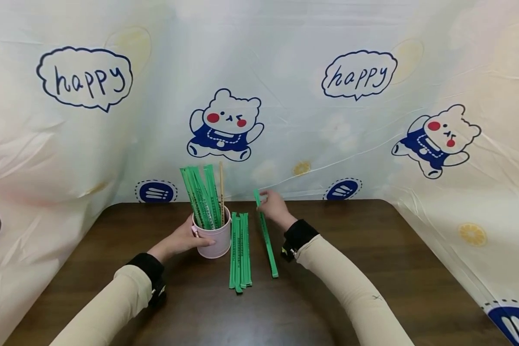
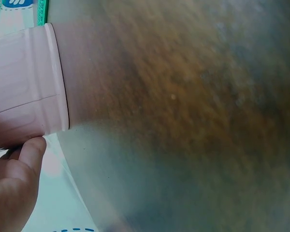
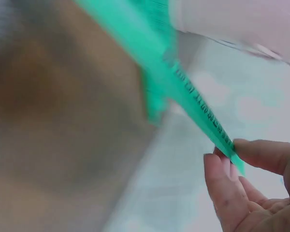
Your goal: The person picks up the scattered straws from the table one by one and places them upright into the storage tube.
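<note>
My left hand [image 1: 180, 241] grips a small pink bucket [image 1: 216, 244] from its left side, thumb across the front. Several green-wrapped chopstick packets [image 1: 200, 199] stand in it, leaning left, beside one bare wooden stick [image 1: 222, 192]. To the right of the bucket, more green packets [image 1: 240, 254] lie side by side on the table. My right hand [image 1: 275, 207] pinches the far end of a single green chopstick packet [image 1: 266, 242], right of that row. In the right wrist view, thumb and fingertips hold the packet's tip [image 3: 222, 137]; its near part is blurred.
The dark brown wooden table [image 1: 328, 298] ends at a pale cloth backdrop [image 1: 294, 96] printed with bears and the word happy. The cloth hangs along the back and both sides.
</note>
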A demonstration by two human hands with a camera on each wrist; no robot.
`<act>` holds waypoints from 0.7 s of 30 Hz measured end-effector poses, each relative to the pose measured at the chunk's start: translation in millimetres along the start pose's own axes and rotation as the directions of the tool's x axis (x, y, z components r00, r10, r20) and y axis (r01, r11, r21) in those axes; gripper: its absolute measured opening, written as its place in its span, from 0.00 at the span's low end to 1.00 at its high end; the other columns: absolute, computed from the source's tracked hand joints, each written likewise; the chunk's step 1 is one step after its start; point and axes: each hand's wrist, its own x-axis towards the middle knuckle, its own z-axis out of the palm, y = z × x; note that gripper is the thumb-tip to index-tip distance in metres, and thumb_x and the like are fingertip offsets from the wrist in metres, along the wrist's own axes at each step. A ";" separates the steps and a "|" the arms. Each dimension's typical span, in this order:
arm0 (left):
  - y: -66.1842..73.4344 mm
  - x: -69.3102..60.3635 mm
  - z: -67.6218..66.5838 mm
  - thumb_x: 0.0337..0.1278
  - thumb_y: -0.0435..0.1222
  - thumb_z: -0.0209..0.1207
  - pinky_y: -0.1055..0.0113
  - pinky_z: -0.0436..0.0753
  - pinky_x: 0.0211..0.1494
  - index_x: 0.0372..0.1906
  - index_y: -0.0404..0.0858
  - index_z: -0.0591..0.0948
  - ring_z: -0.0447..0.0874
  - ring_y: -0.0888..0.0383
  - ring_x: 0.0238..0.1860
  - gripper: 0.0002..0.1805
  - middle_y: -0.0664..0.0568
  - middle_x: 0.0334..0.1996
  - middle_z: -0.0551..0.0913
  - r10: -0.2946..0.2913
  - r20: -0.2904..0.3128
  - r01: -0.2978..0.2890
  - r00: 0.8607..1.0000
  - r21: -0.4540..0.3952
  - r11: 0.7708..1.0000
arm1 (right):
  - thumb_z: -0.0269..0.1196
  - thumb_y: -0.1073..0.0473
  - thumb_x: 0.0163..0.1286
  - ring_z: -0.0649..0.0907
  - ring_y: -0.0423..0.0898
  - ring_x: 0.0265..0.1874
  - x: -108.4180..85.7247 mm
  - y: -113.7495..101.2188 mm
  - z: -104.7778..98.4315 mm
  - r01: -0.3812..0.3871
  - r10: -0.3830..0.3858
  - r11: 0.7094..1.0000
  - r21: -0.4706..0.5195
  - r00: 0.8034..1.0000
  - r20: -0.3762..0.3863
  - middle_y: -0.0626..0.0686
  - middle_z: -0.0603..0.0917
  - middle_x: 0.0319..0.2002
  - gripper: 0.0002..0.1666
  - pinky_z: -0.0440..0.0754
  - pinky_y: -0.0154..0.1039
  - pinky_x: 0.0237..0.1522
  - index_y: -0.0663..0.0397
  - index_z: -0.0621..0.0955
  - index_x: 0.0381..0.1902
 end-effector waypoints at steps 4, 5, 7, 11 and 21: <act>2.3 -2.5 -0.1 0.57 0.41 0.71 0.29 0.64 0.74 0.79 0.36 0.42 0.65 0.32 0.71 0.58 0.30 0.74 0.60 -0.013 0.002 0.013 1.000 -0.002 1.000 | 0.62 0.71 0.70 0.81 0.45 0.32 0.4 -46.0 -28.2 0.093 -0.077 0.990 0.104 0.986 -0.147 0.62 0.83 0.44 0.30 0.83 0.37 0.38 0.63 0.71 0.69; 2.6 -2.8 -0.3 0.57 0.40 0.71 0.29 0.64 0.75 0.79 0.37 0.43 0.65 0.32 0.71 0.57 0.30 0.74 0.60 -0.018 -0.001 0.018 1.000 -0.004 1.000 | 0.62 0.71 0.70 0.81 0.43 0.32 1.5 -57.4 -34.8 0.117 -0.088 0.982 0.150 0.979 -0.185 0.61 0.83 0.44 0.30 0.84 0.37 0.39 0.62 0.71 0.70; 2.5 -2.8 -0.6 0.58 0.40 0.71 0.29 0.64 0.74 0.79 0.36 0.43 0.65 0.32 0.71 0.57 0.30 0.74 0.60 -0.013 0.002 0.013 1.000 -0.003 1.000 | 0.62 0.70 0.71 0.81 0.40 0.32 4.4 -77.8 -46.8 0.167 -0.100 0.952 0.255 0.962 -0.255 0.58 0.82 0.44 0.30 0.88 0.39 0.44 0.59 0.71 0.70; 0.5 -1.8 -0.9 0.58 0.40 0.71 0.30 0.65 0.74 0.79 0.37 0.44 0.66 0.33 0.71 0.56 0.30 0.74 0.62 0.006 0.012 -0.006 1.000 0.000 1.000 | 0.61 0.69 0.72 0.82 0.39 0.36 8.0 -106.9 -59.3 0.289 -0.125 0.847 0.446 0.924 -0.361 0.53 0.79 0.42 0.31 0.88 0.46 0.54 0.58 0.69 0.71; -5.5 -0.2 -2.5 0.58 0.41 0.71 0.31 0.66 0.74 0.79 0.38 0.43 0.67 0.35 0.70 0.57 0.32 0.73 0.62 0.011 0.024 -0.011 1.000 -0.002 1.000 | 0.62 0.70 0.72 0.83 0.57 0.49 4.3 -116.9 -8.9 0.432 -0.300 0.815 0.385 0.885 -0.357 0.66 0.81 0.51 0.30 0.83 0.36 0.51 0.62 0.68 0.69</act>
